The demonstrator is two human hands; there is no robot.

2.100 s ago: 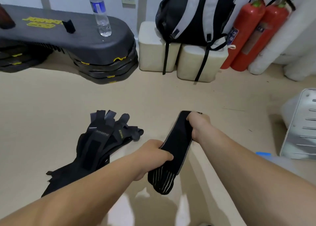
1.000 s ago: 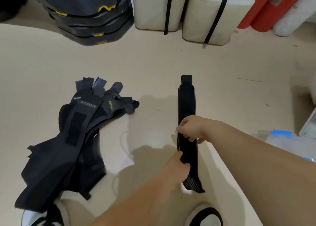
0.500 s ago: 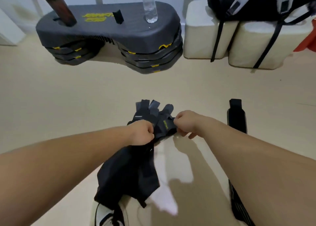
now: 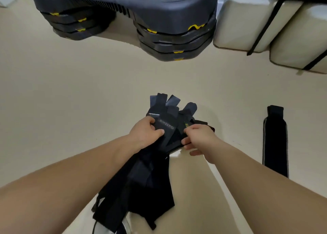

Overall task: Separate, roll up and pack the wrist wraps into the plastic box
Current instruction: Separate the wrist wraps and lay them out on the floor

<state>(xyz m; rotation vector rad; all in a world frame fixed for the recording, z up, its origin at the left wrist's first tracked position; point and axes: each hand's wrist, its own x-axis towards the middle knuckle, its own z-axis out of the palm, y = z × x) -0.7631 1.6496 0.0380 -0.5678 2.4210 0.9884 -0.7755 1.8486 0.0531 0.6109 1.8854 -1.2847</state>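
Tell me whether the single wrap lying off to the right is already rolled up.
No, the single wrap lies flat and unrolled on the floor.

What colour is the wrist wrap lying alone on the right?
The lone wrap is black, grey-edged; head view.

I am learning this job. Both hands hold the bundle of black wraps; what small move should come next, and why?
Probably pull the hands apart to peel one off: the left hand pinches the BOKEERSI wrap, the right hand grips the bundle beside it, and the wraps overlap.
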